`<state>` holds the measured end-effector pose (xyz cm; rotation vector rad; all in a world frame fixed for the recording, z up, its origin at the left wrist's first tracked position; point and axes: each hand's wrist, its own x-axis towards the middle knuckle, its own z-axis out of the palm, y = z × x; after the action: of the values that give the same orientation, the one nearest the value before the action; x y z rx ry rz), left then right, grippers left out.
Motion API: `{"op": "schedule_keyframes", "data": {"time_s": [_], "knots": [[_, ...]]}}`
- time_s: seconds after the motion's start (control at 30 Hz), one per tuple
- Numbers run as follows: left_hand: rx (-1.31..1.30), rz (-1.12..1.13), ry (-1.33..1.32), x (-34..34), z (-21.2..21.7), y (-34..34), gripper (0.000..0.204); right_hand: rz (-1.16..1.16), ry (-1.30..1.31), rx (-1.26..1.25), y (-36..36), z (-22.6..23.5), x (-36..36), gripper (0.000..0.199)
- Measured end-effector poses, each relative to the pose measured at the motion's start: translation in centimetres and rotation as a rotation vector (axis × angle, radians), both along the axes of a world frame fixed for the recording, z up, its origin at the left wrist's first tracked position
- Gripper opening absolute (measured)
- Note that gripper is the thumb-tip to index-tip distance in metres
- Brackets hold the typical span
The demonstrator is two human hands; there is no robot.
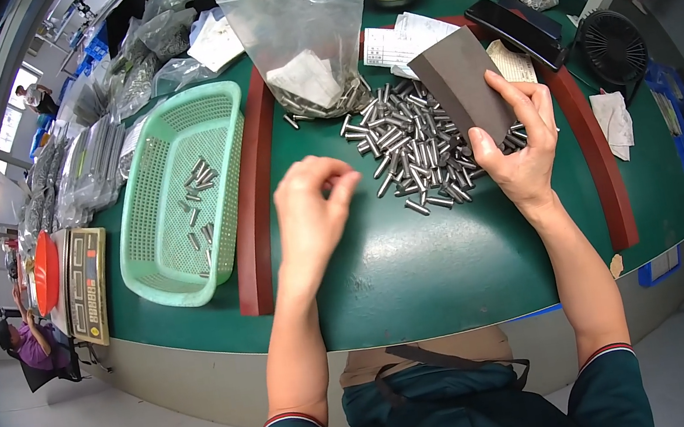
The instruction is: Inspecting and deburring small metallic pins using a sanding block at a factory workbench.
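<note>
Across the green tabletop, between the left red-brown rail and the right red-brown rail, loose metal pins lie heaped in front of me. My left hand hovers to the left of the heap, fingers curled inward and thumb drawn up near them; whether anything is caught between thumb and fingers I cannot tell. From that thumb, the heap begins a little way to the right and spreads on, farther out. The nearest pin lies at its left edge, about level with my thumb, its long axis slanting away from me and to the right. Deeper in, the pins point every which way, some crossing over others. My left hand is the nearer one to this edge.

My right hand is clamped on a dark grey block, thumb low on its broad face and fingers along its right side. The block tilts over the heap's right part, its long axis running from far left to near right; I cannot tell whether its underside touches the pins. Left of my left hand, beyond the left rail, the pale green basket holds a few scattered pins.
</note>
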<state>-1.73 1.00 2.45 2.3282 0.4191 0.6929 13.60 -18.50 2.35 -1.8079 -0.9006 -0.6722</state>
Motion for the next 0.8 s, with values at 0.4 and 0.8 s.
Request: {"op": "schedule_keyframes", "data": {"time_s": [0.4,0.8], "knots": [[0.014,-0.083,0.271,0.4,-1.1,-1.5,0.016,0.013,-0.001,-0.011,0.1,0.0,0.1,0.059],[-0.282,-0.04,0.101,0.5,-0.6,-0.6,0.009,0.004,-0.007,-0.011,0.0,-0.1,0.0,0.06]]}}
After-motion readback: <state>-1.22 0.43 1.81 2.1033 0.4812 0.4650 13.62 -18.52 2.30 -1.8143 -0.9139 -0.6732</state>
